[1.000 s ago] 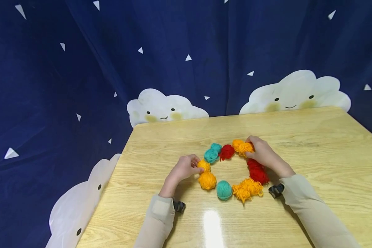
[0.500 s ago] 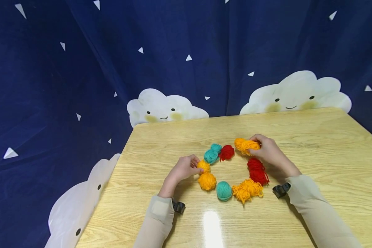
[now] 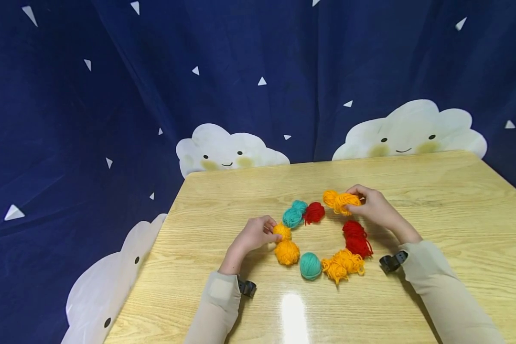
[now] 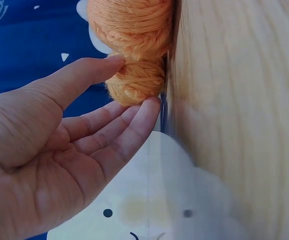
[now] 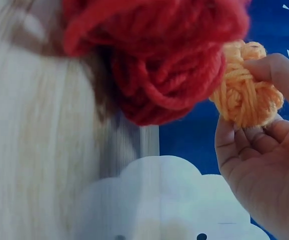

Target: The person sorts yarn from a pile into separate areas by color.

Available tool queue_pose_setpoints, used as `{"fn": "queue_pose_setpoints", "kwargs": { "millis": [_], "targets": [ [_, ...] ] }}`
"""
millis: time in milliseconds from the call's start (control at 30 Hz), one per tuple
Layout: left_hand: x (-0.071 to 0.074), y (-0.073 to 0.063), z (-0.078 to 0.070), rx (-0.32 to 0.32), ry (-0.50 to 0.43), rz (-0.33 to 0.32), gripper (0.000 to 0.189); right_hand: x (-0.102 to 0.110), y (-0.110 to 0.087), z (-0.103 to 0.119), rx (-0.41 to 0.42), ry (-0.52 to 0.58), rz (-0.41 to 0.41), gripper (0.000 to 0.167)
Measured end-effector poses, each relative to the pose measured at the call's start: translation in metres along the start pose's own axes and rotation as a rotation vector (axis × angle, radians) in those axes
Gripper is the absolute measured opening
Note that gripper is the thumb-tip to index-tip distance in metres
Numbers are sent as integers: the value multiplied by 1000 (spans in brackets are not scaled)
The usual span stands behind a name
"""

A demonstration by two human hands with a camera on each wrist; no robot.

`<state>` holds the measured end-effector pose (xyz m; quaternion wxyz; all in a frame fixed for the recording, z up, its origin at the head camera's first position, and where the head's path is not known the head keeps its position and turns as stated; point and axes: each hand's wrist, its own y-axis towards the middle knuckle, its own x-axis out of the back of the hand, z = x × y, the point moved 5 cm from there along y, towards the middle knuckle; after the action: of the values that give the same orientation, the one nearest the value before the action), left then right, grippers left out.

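Observation:
My left hand (image 3: 253, 233) has thumb and fingertips on either side of a small orange yarn ball (image 4: 137, 82), pinching it. A larger orange yarn ball (image 3: 287, 252) touches that one on its near side. Farther right, my right hand (image 3: 377, 208) grips an orange yarn bundle (image 3: 343, 202) by its right end. The right wrist view has its thumb above and its fingers below the orange yarn. Just nearer than that hand lies red yarn (image 3: 357, 239), which looms large in the right wrist view.
Teal yarn balls (image 3: 293, 217) and a red yarn ball (image 3: 314, 212) lie at the ring's far left. A teal ball (image 3: 310, 266) and loose orange yarn (image 3: 343, 265) form its near side. Behind the wooden table (image 3: 395, 306) hangs a blue curtain (image 3: 241, 57) with white cloud cutouts (image 3: 413, 129).
My right hand has shifted right and slightly away with the orange yarn, widening the gaps to the red yarn on both sides. The left hand has stayed in place.

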<state>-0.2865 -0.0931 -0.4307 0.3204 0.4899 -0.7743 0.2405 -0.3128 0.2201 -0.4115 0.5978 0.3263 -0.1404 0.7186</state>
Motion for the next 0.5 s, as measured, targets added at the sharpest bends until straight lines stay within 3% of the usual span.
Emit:
{"fn": "queue_pose_setpoints", "kwargs": {
  "millis": [500],
  "targets": [
    [0, 0, 1, -2, -8, 11, 32, 15, -5, -12, -41, -4, -39, 30]
  ]
}}
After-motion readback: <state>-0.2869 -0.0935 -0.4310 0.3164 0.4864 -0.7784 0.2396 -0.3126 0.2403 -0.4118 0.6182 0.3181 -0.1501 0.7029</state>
